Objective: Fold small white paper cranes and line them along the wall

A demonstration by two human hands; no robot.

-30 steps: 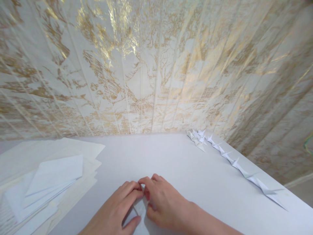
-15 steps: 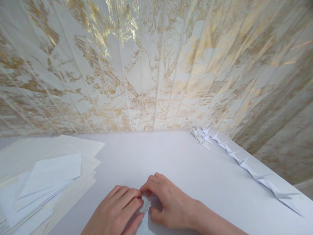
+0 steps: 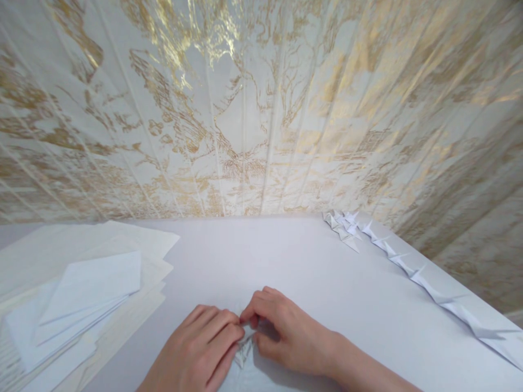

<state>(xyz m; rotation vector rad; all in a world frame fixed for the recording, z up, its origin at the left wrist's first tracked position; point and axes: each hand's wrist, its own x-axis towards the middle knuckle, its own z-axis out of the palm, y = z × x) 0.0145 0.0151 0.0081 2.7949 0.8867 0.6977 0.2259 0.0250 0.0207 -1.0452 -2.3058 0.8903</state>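
Observation:
Low in the middle of the head view, a small folded piece of paper (image 3: 244, 351) lies between my two hands on the white table. My left hand (image 3: 200, 345) is pinched on its left side, the fingers bent and pressed together. From the right, my right hand (image 3: 286, 337) grips the upper part of the same paper with thumb and index finger curled toward it. The fingertips of both hands nearly meet above the paper and hide much of it. Its lower tip shows between the thumbs.
Several white sheets (image 3: 96, 283) lie fanned over larger cream sheets (image 3: 155, 245) on the left. Folded paper cranes (image 3: 412, 272) stand in a row along the table's right edge, with more in a cluster (image 3: 343, 226) at the back. A gold-patterned wall covering (image 3: 245, 136) rises behind the table (image 3: 245, 250).
The left thumb has drawn up against the fingers, and more of the folded paper's lower tip shows. The whole view has shifted slightly, so things sit a little further right.

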